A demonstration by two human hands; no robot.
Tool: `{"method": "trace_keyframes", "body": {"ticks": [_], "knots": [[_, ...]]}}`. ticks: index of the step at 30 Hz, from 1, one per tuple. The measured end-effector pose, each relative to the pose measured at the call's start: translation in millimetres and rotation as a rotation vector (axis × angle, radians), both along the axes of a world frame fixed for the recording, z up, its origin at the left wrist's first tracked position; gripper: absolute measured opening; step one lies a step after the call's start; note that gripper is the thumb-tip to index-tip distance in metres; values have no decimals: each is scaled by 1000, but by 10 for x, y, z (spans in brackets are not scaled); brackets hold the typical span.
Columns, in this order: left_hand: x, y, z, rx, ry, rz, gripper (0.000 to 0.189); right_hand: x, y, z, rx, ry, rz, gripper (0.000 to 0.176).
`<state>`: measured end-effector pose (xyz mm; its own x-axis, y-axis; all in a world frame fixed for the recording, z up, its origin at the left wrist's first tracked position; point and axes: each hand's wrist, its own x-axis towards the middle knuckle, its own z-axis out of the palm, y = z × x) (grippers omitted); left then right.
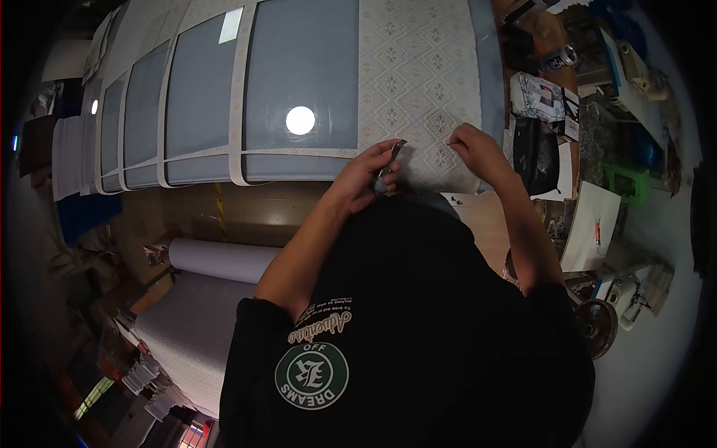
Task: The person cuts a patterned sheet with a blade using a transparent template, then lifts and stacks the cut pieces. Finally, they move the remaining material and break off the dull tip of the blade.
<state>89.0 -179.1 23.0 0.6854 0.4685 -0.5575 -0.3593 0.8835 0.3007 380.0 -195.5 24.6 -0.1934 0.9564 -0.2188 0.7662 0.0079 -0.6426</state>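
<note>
My left hand [367, 177] is closed around a slim, dark metal tool [391, 161] that points up and away from me. Its exact kind is not clear. My right hand [481, 155] is closed in a pinch just above the patterned fabric [418, 75]; whatever lies between those fingertips is too small to make out. This pale fabric carries a diamond pattern and lies across the right part of the table. Its near end hangs over the table edge between my hands.
Fabric strips frame several grey-blue panels [299, 60] on the table [291, 170]. A roll of pale material [224, 258] lies at lower left. A can [559, 57], a black pouch [536, 155], a green plastic stool [626, 181] and a fan [596, 328] stand at right.
</note>
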Motion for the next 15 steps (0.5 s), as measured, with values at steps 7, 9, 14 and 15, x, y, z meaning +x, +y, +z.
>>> {"method": "trace_keyframes", "body": {"ticks": [7,9,14,15], "knots": [[95,6,212,132,168,-47,34,-500,-100,326,255,365,-58,15],[123,-3,254,168,166,-59,36,-646,-139,340,365,336,-7,16],[163,-36,381,229,180,-69,35,-713,-126,248,623,225,106,22],[167,-41,403,229,183,-62,32,-703,-117,240,648,200,109,24]]}}
